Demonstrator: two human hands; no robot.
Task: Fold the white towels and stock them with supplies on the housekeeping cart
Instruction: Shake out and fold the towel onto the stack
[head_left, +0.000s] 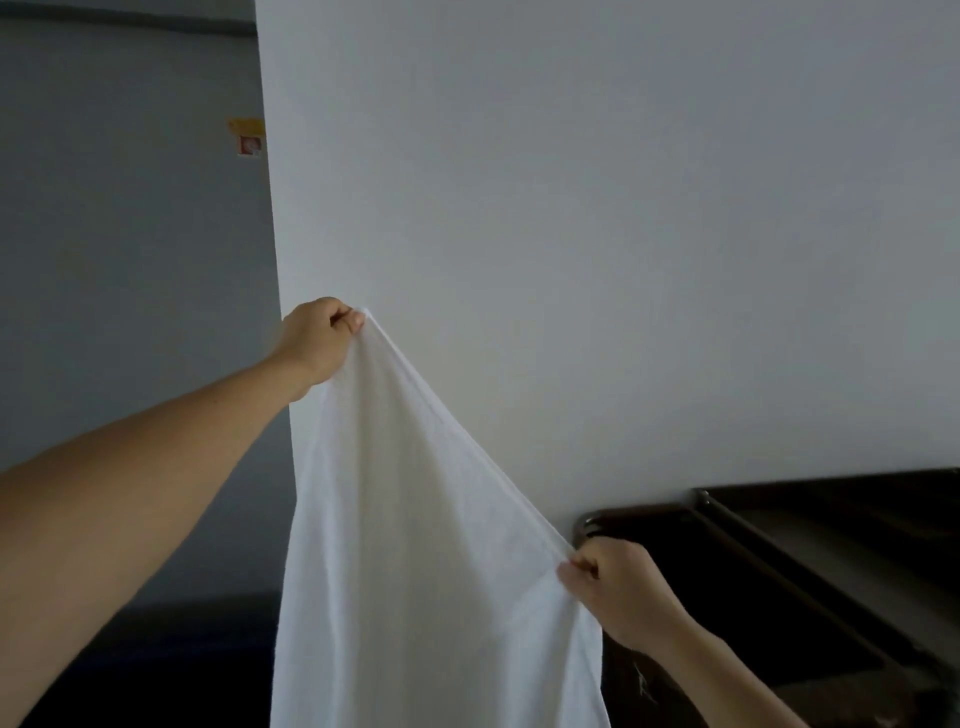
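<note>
Left hand (322, 338) pinches white towel (415, 519) edge; right hand (618, 587), at 4 o'clock from it, pinches too. Best bring hands level, pull tight, then fold.

pale wall (623, 208) close ahead, fills most of my view. its corner edge drops just behind the left hand (319, 340); left of that i see open, darker room. the towel (415, 519) hangs as a curtain through the centre, from the left hand to the right hand (618, 592) and down past the frame. dark railed unit (779, 561) blocks low right, just behind the right hand.
</note>
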